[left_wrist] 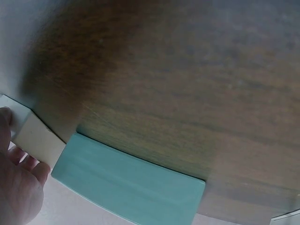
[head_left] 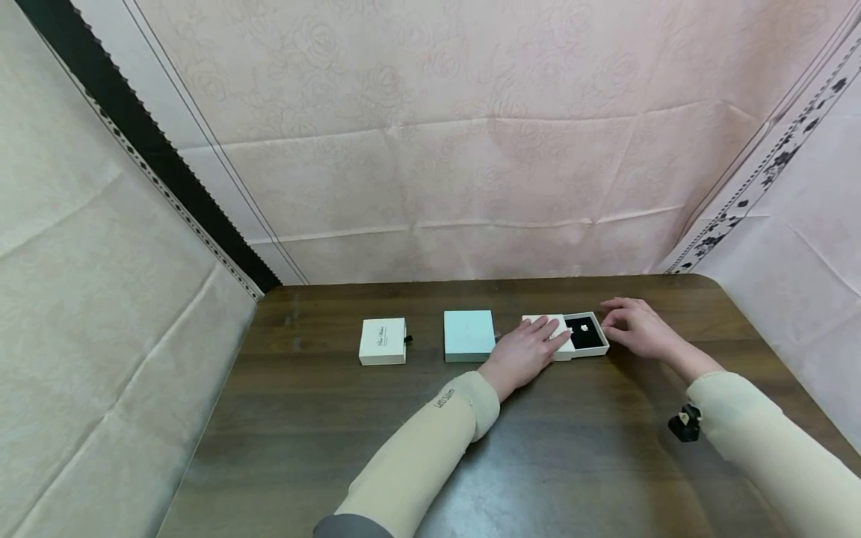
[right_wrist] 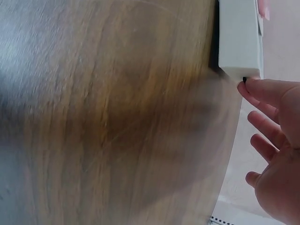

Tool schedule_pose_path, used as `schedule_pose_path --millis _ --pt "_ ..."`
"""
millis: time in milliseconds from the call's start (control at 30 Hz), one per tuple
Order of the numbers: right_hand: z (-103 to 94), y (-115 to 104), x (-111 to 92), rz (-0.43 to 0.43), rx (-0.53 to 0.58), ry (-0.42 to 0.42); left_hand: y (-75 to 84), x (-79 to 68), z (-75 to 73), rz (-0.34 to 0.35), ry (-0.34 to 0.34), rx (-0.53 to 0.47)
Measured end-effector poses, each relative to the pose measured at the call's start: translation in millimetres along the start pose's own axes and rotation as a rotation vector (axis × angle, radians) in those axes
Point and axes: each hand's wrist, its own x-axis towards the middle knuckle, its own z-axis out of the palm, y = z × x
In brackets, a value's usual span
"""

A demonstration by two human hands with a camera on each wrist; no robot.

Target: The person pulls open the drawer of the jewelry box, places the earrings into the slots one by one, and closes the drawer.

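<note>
A small white drawer box (head_left: 563, 353) lies on the brown table, its tray (head_left: 605, 346) partly pulled out to the right. Black lining (head_left: 589, 340) fills the tray, with a tiny shiny piece (head_left: 584, 328) on it, too small to identify. My left hand (head_left: 519, 354) holds the outer sleeve, fingers across its top; the left wrist view has thumb and fingers on opposite sides of it. At the tray's right end, my right hand (head_left: 637, 330) pinches a small black pull tab (right_wrist: 244, 79) between thumb and forefinger, the other fingers loosely bent.
A light teal box (head_left: 468, 336) sits just left of my left hand. Farther left stands another white box (head_left: 383, 341), lettered on top, a black tab (head_left: 408, 340) at its right side. Cloth-covered walls (head_left: 437, 187) rise behind and beside the table (head_left: 303, 418).
</note>
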Motion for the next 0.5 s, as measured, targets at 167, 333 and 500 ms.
schedule_pose_path --millis 167,333,500 --pt "2.5 -5.0 0.9 -0.01 0.0 0.008 0.2 -0.3 -0.5 0.001 -0.011 -0.009" --pt "4.8 -10.2 1.7 0.01 0.018 -0.014 0.2 -1.0 -0.2 0.002 -0.008 -0.003" --pt "7.6 -13.8 4.2 0.003 0.014 -0.016 -0.1 -1.1 0.9 0.004 -0.008 0.001"
